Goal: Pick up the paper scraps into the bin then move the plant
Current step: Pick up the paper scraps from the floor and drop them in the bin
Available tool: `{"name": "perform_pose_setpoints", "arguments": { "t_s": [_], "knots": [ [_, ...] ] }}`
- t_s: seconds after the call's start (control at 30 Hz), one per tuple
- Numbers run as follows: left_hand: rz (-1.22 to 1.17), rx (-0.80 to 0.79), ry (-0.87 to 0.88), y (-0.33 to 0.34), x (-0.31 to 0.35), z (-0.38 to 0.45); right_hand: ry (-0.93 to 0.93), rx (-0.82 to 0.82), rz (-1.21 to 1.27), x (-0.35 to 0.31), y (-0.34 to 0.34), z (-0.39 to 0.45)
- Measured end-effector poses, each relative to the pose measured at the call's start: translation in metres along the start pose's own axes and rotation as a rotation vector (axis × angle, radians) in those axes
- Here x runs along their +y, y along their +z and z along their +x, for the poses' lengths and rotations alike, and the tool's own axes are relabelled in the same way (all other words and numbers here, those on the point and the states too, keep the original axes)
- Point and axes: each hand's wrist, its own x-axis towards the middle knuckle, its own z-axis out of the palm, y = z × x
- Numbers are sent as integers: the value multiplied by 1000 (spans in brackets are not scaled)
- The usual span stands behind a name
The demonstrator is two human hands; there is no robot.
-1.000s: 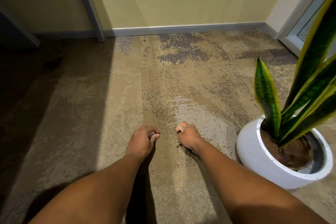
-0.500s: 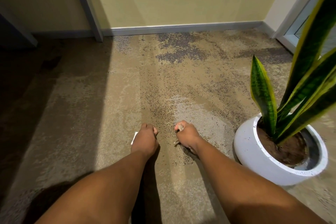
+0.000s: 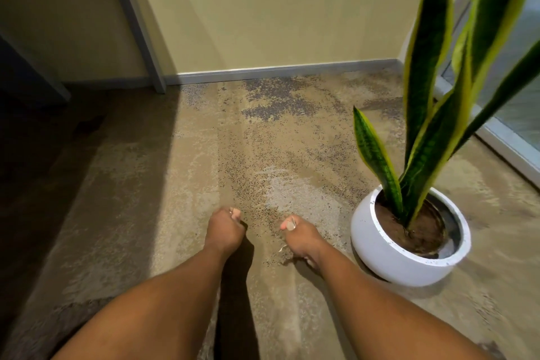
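Reaching over the carpet point(image 3: 146, 199), both hands are curled. Right hand point(image 3: 301, 238) grips paper scraps point(image 3: 290, 225), a bit sticking out below the fist. Left hand point(image 3: 223, 229) fisted; contents not visible. Plant point(image 3: 432, 126) stands upright in white pot point(image 3: 380, 251), just right of right hand, leaves pointing up.

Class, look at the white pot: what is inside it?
Inside the white pot you can see brown soil and the striped green leaves rising from it. The roots and pot bottom are covered by the soil.
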Motion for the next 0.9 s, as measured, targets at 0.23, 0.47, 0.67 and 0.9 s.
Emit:
{"name": "perform_pose_setpoints", "arguments": {
  "t_s": [0.23, 0.47, 0.67, 0.9],
  "knots": [
    [122, -324, -85, 18, 30, -49, -68, 11, -34, -2, -23, -38],
    [255, -431, 66, 54, 76, -105, -111, 48, -109, 16, -58, -80],
    [283, -546, 222, 71, 130, -151, -148, 74, -79, 48, -113, -129],
    [471, -739, 494, 96, 192, -203, -153, 76, -74, 76, -175, -185]
  ]
}}
